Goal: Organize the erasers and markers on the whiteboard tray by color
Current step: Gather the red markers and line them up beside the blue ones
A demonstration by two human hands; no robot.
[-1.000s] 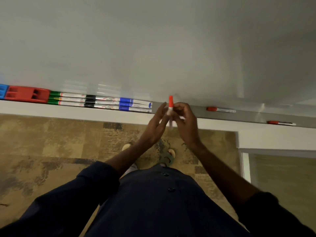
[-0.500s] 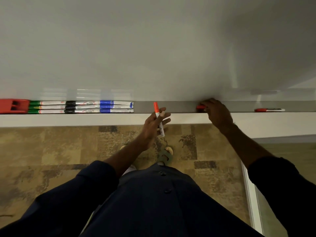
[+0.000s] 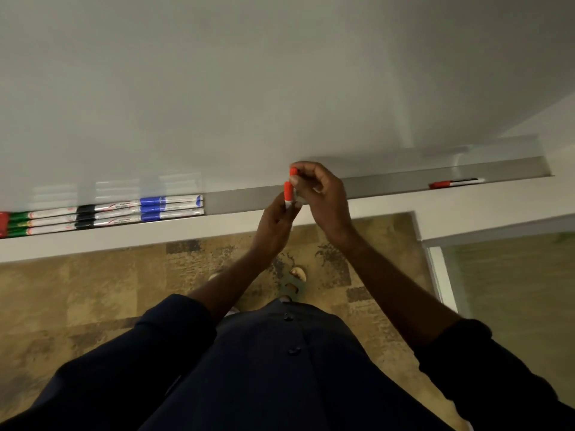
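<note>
A: Status? Both hands together above the tray point(image 3: 245, 201): left hand point(image 3: 275, 223) grips one red marker point(image 3: 288, 194), right hand point(image 3: 320, 194) grips another point(image 3: 293, 172)

B: Next, judged: seat both beside the blue markers point(image 3: 171, 208)

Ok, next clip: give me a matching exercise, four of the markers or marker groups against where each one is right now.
Things:
1. blue markers
2. green markers
3. lone red marker
4. red marker with the lower cap

Places:
A. in the left hand
B. far right on the tray
C. right end of the sorted row
D. left end of the sorted row, next to the red eraser

Pairs: 1-C, 2-D, 3-B, 4-A
</note>
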